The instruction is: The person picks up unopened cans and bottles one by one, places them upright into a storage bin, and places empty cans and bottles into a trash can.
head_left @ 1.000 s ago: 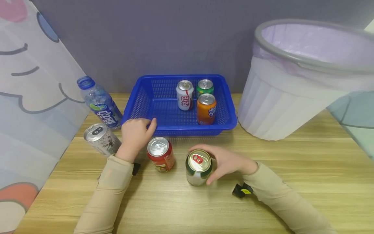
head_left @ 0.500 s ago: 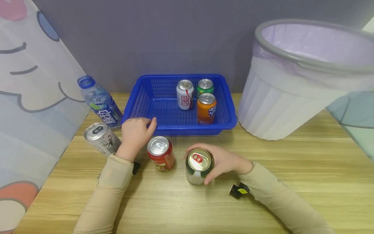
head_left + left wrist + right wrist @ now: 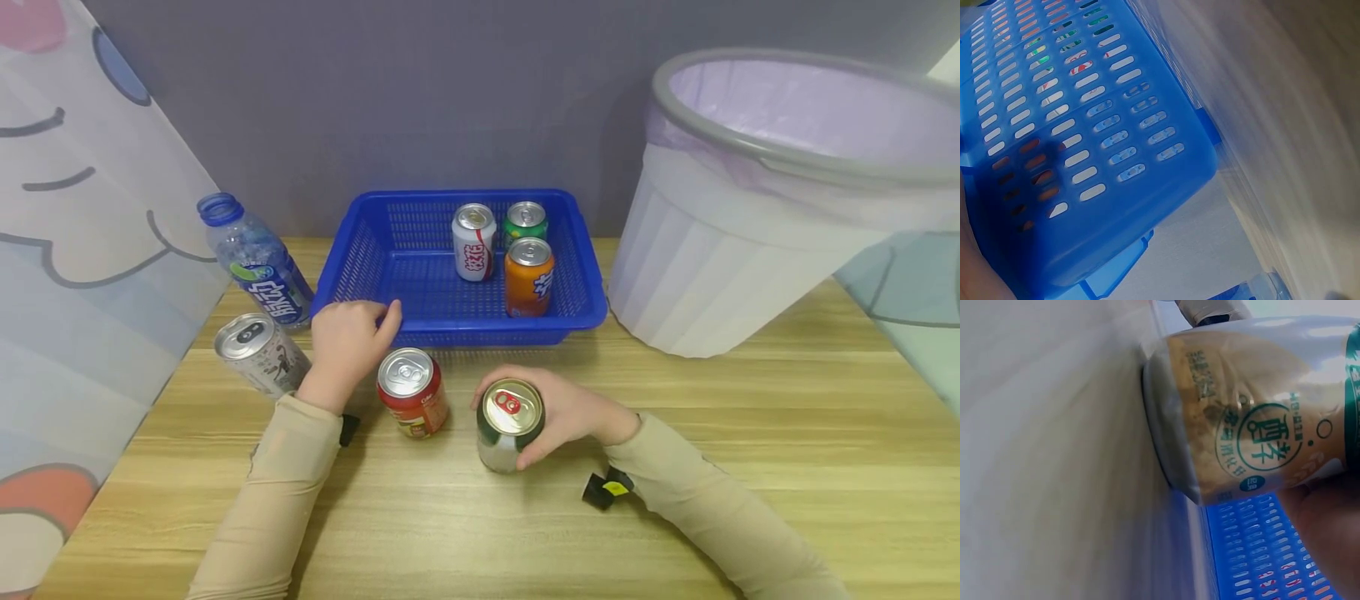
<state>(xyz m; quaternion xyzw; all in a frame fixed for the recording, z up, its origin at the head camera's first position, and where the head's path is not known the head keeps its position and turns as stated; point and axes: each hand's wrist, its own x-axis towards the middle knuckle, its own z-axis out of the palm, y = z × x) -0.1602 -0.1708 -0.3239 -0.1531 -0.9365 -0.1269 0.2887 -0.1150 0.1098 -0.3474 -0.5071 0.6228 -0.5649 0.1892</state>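
My left hand (image 3: 348,337) grips the near left corner of a blue plastic basket (image 3: 495,327); in the left wrist view its fingers show through the slots of the basket wall (image 3: 1110,206). The fingers and thumb of my right hand (image 3: 573,404) curl round a green and gold drink can (image 3: 512,408) with a red pull tab. That can stands upright on the table, and the right wrist view shows green lettering on its gold side (image 3: 1260,412). Between the hands stands a red Coke can (image 3: 412,400). A white, an orange and a green can stand inside the basket.
Left of the basket are a clear bottle (image 3: 258,267) with a blue label and no cap and a grey-white patterned can (image 3: 262,354), partly behind the left wrist. A tall white bin (image 3: 697,250) with a purple liner stands at the right. A grey wall rises behind the basket.
My right hand has moved slightly left and closed its fingers and thumb round the green and gold can. The left hand and the other cans have stayed in place.
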